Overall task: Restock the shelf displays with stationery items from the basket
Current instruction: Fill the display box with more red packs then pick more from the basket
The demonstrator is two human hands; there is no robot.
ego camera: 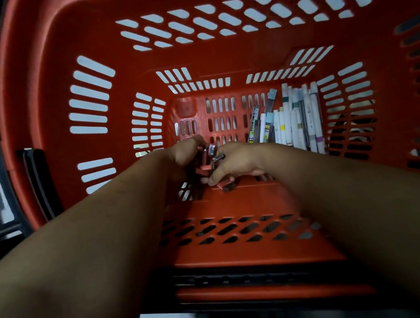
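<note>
Deep in a red basket (49, 71), a person's left hand (186, 152) curls its fingers round a clutch of small red-and-black pieces (205, 156) near the middle of the basket floor. At its 3 o'clock, touching the clutch, the right hand (237, 160) pinches a loose piece (225, 185) lying flat at 6 o'clock, long axis 9 to 3 (too blurred to identify). The pens (294, 117) lie at 2 o'clock, nearer the right hand, and are likely the next pick.

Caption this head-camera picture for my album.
Left hand and right hand grip small red items in a red basket, white pens alongside.
</note>
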